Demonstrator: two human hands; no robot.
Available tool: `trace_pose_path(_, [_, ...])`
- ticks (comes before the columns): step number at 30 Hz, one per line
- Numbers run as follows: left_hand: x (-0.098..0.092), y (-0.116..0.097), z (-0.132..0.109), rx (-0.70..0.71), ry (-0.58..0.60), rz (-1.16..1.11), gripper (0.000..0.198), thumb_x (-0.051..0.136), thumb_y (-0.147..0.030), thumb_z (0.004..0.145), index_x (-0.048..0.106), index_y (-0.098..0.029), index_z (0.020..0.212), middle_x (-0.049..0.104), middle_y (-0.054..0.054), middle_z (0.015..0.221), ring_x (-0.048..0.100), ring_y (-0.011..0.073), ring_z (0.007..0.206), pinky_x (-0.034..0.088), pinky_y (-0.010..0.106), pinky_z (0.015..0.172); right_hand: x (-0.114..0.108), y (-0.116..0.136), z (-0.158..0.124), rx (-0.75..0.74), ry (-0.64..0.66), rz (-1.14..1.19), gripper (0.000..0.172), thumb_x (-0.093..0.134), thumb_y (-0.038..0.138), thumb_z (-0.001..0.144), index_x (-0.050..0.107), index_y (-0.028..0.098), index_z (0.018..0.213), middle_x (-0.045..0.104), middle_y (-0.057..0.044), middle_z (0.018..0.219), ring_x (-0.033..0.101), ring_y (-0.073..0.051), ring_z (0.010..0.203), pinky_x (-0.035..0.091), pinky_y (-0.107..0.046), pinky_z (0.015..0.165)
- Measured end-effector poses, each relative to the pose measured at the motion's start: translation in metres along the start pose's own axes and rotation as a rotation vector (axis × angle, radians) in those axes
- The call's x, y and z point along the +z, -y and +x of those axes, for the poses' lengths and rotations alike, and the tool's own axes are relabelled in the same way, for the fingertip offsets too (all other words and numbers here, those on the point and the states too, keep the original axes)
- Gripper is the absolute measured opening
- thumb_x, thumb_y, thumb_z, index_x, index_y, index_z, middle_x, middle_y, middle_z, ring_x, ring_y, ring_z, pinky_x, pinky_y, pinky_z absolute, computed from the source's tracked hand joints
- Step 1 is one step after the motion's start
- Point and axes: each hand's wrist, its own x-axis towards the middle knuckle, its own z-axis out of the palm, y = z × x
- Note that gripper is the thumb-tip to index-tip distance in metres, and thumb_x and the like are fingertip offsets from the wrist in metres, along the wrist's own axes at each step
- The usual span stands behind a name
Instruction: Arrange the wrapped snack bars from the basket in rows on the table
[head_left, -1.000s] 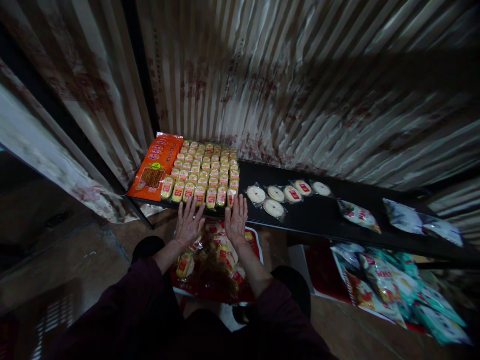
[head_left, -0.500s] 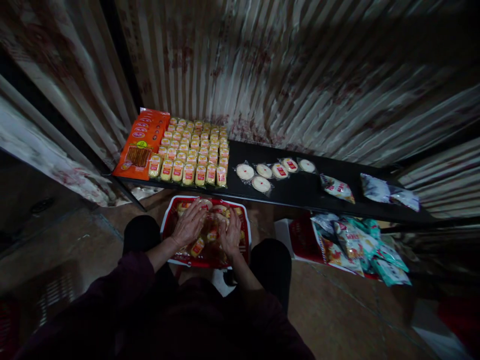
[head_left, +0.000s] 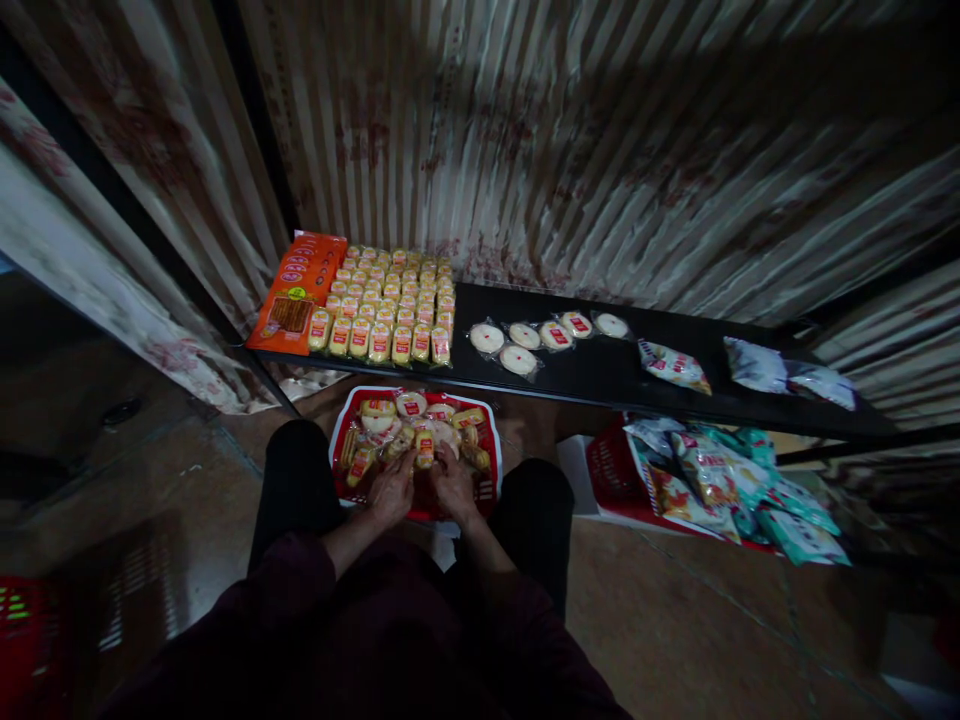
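Both my hands are at the near side of a red basket (head_left: 491, 440) with a white rim, among loose wrapped pastries. My left hand (head_left: 391, 492) has its fingers bent, with the tips against the lower left edge of a yellow wrapped cake (head_left: 424, 448) that has an orange label. Just right of that cake, my right hand (head_left: 454, 488) reaches forward, fingers partly stretched over a pale round pastry (head_left: 445, 434). Its fingertips are dim and partly hidden. Farther back in the basket lie a round wrapped pastry (head_left: 411, 404) and another yellow cake (head_left: 378, 408).
A black shelf (head_left: 585, 375) spans the scene beyond the basket. On it are rows of yellow wrapped cakes (head_left: 379, 342), an orange packet (head_left: 296, 295), several round pastries (head_left: 518, 360) and snack bags (head_left: 673, 366). A second red basket (head_left: 611, 470) with bags sits below right.
Both hands have drawn back toward my body from the middle of the basket, and their spread fingers have bent inward. More pastries now show, including a yellow cake between the hands.
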Motion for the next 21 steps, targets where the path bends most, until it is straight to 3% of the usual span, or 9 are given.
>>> trace_pose_path(5, [-0.006,-0.004,-0.004,0.096,0.073,0.029,0.061,0.041,-0.006,0.078,0.039,-0.005,0.138,0.046,0.017,0.142,0.027,0.0195,0.141,0.036,0.035,0.111,0.002,-0.001,-0.006,-0.095,0.024,-0.079,0.048,0.055,0.025,0.08,0.055,0.022,0.128,0.065,-0.008,0.123,0.06,-0.026,0.114,0.048,-0.041,0.096])
trace_pose_path(9, [-0.006,-0.004,-0.01,0.2,0.111,0.067,0.061,0.043,-0.007,0.076,0.042,-0.011,0.137,0.053,0.015,0.136,0.029,0.0204,0.14,0.038,0.038,0.11,0.004,-0.003,-0.006,-0.132,0.0,-0.097,0.049,0.055,0.017,0.076,0.058,0.021,0.125,0.064,-0.008,0.125,0.059,-0.025,0.116,0.046,-0.042,0.1])
trace_pose_path(14, [-0.012,-0.006,-0.007,0.177,-0.071,0.088,0.054,0.042,-0.011,0.08,0.046,-0.013,0.134,0.054,0.014,0.133,0.044,0.0232,0.13,0.04,0.044,0.107,0.002,-0.004,-0.005,-0.117,-0.03,-0.045,0.05,0.053,0.014,0.072,0.061,0.02,0.121,0.064,-0.008,0.121,0.059,-0.023,0.114,0.045,-0.042,0.1])
trace_pose_path(17, [-0.016,-0.007,0.002,0.094,-0.209,0.115,0.054,0.041,-0.01,0.079,0.047,-0.012,0.133,0.052,0.015,0.135,0.041,0.0251,0.131,0.038,0.047,0.108,0.0,-0.002,-0.005,-0.132,-0.022,0.01,0.048,0.051,0.015,0.069,0.065,0.021,0.115,0.064,-0.007,0.119,0.06,-0.022,0.11,0.045,-0.04,0.1])
trace_pose_path(19, [-0.015,-0.007,0.008,0.078,-0.192,0.121,0.058,0.043,-0.008,0.077,0.046,-0.011,0.134,0.049,0.015,0.138,0.037,0.0255,0.134,0.036,0.047,0.11,0.0,-0.002,-0.005,-0.139,0.0,0.056,0.048,0.051,0.014,0.068,0.065,0.021,0.113,0.064,-0.006,0.118,0.06,-0.02,0.11,0.045,-0.04,0.101])
trace_pose_path(21, [-0.012,-0.005,0.012,0.081,-0.102,0.124,0.06,0.044,-0.006,0.075,0.046,-0.01,0.135,0.048,0.015,0.139,0.036,0.0251,0.135,0.035,0.046,0.111,0.002,-0.004,-0.004,-0.134,0.005,0.109,0.052,0.052,0.015,0.068,0.061,0.021,0.119,0.066,-0.006,0.117,0.061,-0.02,0.11,0.045,-0.04,0.1])
